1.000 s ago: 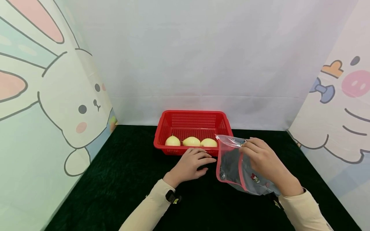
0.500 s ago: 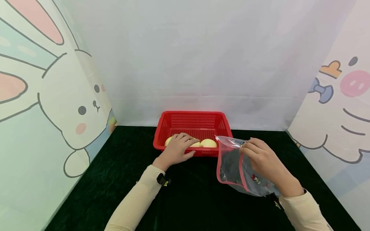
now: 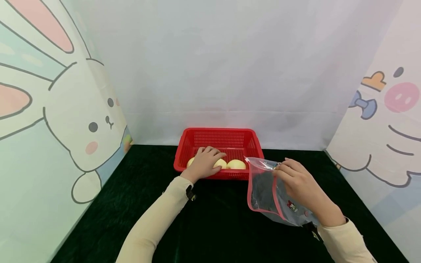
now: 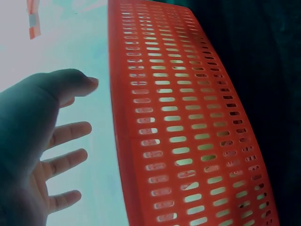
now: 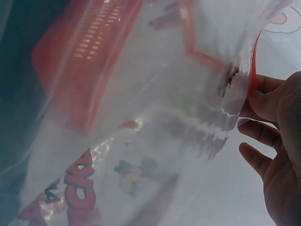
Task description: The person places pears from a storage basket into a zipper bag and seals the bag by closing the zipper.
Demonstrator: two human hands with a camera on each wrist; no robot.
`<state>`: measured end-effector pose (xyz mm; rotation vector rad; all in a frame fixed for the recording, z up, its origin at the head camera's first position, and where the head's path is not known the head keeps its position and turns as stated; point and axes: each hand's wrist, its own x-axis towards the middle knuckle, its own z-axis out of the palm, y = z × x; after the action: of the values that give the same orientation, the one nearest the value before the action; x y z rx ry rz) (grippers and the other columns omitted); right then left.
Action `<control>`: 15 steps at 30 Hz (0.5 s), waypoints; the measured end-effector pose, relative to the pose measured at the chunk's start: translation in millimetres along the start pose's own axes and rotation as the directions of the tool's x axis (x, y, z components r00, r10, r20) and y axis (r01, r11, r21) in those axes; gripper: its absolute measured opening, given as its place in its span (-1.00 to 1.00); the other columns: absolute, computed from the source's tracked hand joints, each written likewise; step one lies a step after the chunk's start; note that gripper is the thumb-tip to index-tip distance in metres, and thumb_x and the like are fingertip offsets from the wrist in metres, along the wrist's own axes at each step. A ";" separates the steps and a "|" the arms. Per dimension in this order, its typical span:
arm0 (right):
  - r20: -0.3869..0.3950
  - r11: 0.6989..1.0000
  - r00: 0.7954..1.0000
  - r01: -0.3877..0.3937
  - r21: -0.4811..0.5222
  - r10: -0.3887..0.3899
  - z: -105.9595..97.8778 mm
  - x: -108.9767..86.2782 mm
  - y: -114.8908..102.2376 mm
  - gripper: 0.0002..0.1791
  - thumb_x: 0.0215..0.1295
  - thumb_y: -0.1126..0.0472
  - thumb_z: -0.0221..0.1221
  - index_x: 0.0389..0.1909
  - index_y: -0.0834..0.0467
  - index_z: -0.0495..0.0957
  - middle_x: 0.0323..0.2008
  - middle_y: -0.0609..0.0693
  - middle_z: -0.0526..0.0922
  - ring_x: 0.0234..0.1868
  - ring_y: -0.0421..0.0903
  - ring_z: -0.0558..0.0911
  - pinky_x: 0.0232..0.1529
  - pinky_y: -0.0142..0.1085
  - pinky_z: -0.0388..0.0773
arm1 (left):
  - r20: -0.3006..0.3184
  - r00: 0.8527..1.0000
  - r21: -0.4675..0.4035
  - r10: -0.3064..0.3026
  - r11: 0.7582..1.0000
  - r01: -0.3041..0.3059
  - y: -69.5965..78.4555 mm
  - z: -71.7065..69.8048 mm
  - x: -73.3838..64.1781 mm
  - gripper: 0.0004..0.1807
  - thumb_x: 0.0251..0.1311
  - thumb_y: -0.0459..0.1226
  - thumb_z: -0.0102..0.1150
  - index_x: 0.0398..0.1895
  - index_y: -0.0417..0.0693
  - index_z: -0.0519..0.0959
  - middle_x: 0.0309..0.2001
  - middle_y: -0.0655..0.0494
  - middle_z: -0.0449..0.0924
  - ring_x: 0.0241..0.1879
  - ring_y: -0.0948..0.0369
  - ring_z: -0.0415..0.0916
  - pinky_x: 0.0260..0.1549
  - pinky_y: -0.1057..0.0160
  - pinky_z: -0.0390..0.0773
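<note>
My left hand [image 3: 204,163] reaches over the near side of a red plastic basket [image 3: 218,138], above pale yellow pears. One pear [image 3: 236,164] lies in plain sight at the right; my hand partly covers a middle pear [image 3: 222,163] and a left pear [image 3: 190,162]. In the left wrist view the fingers [image 4: 70,134] are spread and hold nothing, beside the slotted basket wall [image 4: 178,108]. My right hand [image 3: 300,186] pinches the top edge of a clear zip bag [image 3: 263,191] with pink trim and cartoon prints. The right wrist view shows thumb and fingers [image 5: 263,101] at that edge.
Dark green cloth [image 3: 213,226] covers the table. A pale curtain [image 3: 227,73] hangs behind the basket. Printed side panels carry a rabbit [image 3: 85,120] at the left and a pig [image 3: 378,146] at the right. The bag stands close against the basket's right front corner.
My left hand has moved from in front of the basket, up and leftward, to over the pears inside it. The right hand and the bag stay in nearly the same place.
</note>
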<state>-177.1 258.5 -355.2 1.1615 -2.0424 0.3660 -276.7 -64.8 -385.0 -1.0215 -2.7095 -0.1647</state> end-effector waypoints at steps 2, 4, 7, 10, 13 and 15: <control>-0.001 1.000 1.000 -0.001 0.003 0.001 -0.3 -0.3 -0.1 -0.46 0.62 0.09 -0.25 -0.29 0.24 0.67 -0.33 0.06 0.67 -0.17 0.07 0.57 0.42 -0.34 0.07 | 0.023 1.000 0.007 -0.008 1.000 0.008 -1.7 2.2 4.0 -0.47 0.33 -0.11 0.23 0.35 0.10 0.46 0.22 0.06 0.51 0.23 0.03 0.32 0.18 -0.15 0.29; 0.001 1.000 1.000 -0.004 0.002 0.004 -0.4 -0.4 0.0 -0.45 0.62 0.10 -0.26 -0.30 0.24 0.67 -0.33 0.06 0.67 -0.18 0.07 0.57 0.42 -0.33 0.07 | 0.042 0.999 0.015 -0.022 1.000 0.021 -3.4 3.9 8.2 -0.44 0.31 -0.11 0.25 0.37 0.11 0.44 0.23 0.06 0.50 0.23 0.03 0.31 0.20 -0.16 0.27; 0.008 1.000 1.000 -0.012 -0.001 0.012 -0.9 -0.5 0.2 -0.44 0.62 0.09 -0.27 -0.31 0.24 0.67 -0.33 0.07 0.67 -0.18 0.07 0.57 0.43 -0.33 0.05 | 0.066 0.996 0.020 -0.053 0.998 0.052 -6.4 6.4 15.2 -0.40 0.27 -0.09 0.30 0.39 0.14 0.42 0.24 0.07 0.49 0.24 0.03 0.31 0.21 -0.15 0.26; 0.009 1.000 1.000 -0.014 -0.001 0.014 -1.2 -1.0 0.3 -0.44 0.62 0.10 -0.27 -0.31 0.24 0.67 -0.33 0.07 0.67 -0.17 0.08 0.57 0.43 -0.33 0.05 | 0.099 0.992 0.017 -0.079 0.997 0.077 -9.5 9.6 22.3 -0.35 0.24 -0.06 0.34 0.40 0.16 0.41 0.26 0.07 0.47 0.26 0.02 0.30 0.21 -0.14 0.26; 0.009 1.000 1.000 -0.013 -0.003 0.013 -1.7 -1.2 0.4 -0.45 0.62 0.10 -0.27 -0.31 0.23 0.67 -0.33 0.07 0.67 -0.17 0.08 0.57 0.43 -0.32 0.06 | 0.145 0.983 0.022 -0.109 0.994 0.107 -13.7 14.6 28.7 -0.32 0.23 -0.03 0.34 0.42 0.18 0.38 0.29 0.07 0.44 0.29 0.02 0.28 0.25 -0.16 0.22; 0.008 1.000 1.000 -0.011 -0.005 0.011 -1.9 -1.1 0.6 -0.45 0.63 0.11 -0.27 -0.31 0.22 0.66 -0.33 0.07 0.67 -0.17 0.08 0.57 0.43 -0.31 0.07 | 0.176 0.976 0.020 -0.132 0.991 0.130 -16.9 18.6 32.2 -0.32 0.24 -0.02 0.33 0.42 0.19 0.38 0.31 0.07 0.43 0.31 0.02 0.27 0.28 -0.19 0.19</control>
<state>-176.4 260.6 -354.6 1.1507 -2.0561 0.3627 -314.7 -53.6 -394.8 -0.8942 -2.9369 -0.0886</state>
